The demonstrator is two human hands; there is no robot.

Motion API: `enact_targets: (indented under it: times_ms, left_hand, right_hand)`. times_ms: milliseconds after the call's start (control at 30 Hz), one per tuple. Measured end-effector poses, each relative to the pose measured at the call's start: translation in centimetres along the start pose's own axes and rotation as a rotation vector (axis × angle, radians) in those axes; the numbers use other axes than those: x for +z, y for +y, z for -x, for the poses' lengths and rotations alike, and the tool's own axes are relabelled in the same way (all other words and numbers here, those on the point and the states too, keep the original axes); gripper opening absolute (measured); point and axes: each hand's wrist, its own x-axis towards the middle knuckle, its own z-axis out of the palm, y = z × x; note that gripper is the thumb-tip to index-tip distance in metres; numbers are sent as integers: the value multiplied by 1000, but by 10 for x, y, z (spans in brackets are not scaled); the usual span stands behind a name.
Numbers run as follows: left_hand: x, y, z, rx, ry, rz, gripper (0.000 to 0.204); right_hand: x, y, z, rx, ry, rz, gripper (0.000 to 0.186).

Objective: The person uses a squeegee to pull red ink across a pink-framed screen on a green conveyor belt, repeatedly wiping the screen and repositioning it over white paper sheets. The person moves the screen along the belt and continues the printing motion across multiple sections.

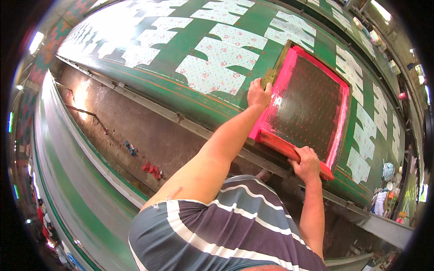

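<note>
A screen printing frame (312, 97) lies on the long green table, over the patterned cut fabric. Its dark mesh has rows of small marks, and bright pink colour coats its borders. My left hand (259, 93) is closed on the frame's left wooden side. Along the near side runs a thick red bar (282, 147); whether it is part of the frame or a separate squeegee, I cannot tell. My right hand (307, 163) is closed around this bar near its right end, with the fingers over the top. The fabric under the frame is hidden.
White fabric pieces (221, 56) with small prints lie in rows on the green table (190, 97). Another long table (74, 180) stands at left, across a floor aisle with red cloth (153, 170). Containers and rags (382, 198) crowd the right end.
</note>
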Motion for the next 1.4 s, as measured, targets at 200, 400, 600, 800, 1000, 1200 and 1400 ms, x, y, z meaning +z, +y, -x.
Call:
enact_targets:
  times_ms: [200,400,600,800,1000,1200,1400]
  left_hand:
    - [-4,11,4,-63,21,-38,65]
    - [4,1,1,-19,70,-158,73]
    - [-6,-18,-12,-54,37,-158,73]
    - [-3,3,-6,-112,0,-198,73]
    - [0,-11,-18,-110,18,-265,84]
    - [3,-25,-14,-105,74,-252,62]
    - [3,-30,-9,-103,75,-166,61]
  right_hand:
    - [12,2,25,-73,59,-61,68]
    - [0,58,61,-156,79,-339,48]
    - [-14,154,113,135,460,-373,31]
    - [1,235,151,781,414,-728,45]
    - [11,240,155,981,133,-1354,48]
    - [24,227,150,994,250,-1207,42]
    - [25,228,142,1069,274,-1315,36]
